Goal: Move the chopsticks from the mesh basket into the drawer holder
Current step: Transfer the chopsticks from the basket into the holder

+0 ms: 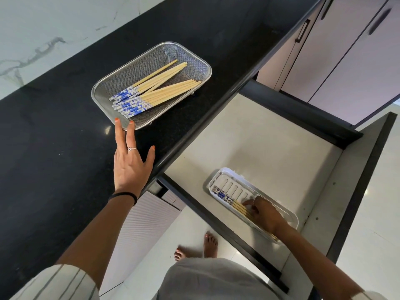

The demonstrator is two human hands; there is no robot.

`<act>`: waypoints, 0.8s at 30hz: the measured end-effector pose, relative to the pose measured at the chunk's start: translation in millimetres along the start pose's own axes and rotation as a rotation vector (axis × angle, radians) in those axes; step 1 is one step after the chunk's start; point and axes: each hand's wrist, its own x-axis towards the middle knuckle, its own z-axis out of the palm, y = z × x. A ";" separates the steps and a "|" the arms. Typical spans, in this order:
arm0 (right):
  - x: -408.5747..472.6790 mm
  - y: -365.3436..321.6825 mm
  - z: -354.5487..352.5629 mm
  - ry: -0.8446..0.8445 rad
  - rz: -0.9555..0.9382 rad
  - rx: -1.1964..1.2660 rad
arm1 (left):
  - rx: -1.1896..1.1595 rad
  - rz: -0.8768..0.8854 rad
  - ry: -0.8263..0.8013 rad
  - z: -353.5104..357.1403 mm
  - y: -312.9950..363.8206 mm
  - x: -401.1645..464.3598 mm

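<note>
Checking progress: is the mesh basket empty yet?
No. The mesh basket holds many chopsticks; few lie in the drawer holder.

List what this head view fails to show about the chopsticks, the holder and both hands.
- Tips of the chopsticks in the holder: covered by the right hand, so their count is unclear.
- Near end of the white holder: hidden under the right wrist.
- Right hand's hold: fingers curl over the sticks; pinching or only touching, unclear.
- Left hand: fingertips reach the mesh basket rim; contact uncertain.
- Exact count of chopsticks in the basket: they overlap.

Mesh basket (pixel 201 61) on black counter (pixel 54 148); holder (pixel 216 173) in drawer (pixel 249 137)
</note>
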 end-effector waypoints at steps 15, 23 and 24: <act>-8.1 5.5 5.2 0.011 -0.010 -0.037 | -0.007 -0.012 -0.012 -2.0 3.5 -0.6; -4.7 2.6 2.8 -0.003 -0.036 -0.045 | 0.001 -0.011 -0.021 -1.7 2.7 -0.1; -4.8 2.7 2.8 -0.006 -0.038 -0.049 | 0.001 -0.015 -0.024 -1.6 2.6 0.0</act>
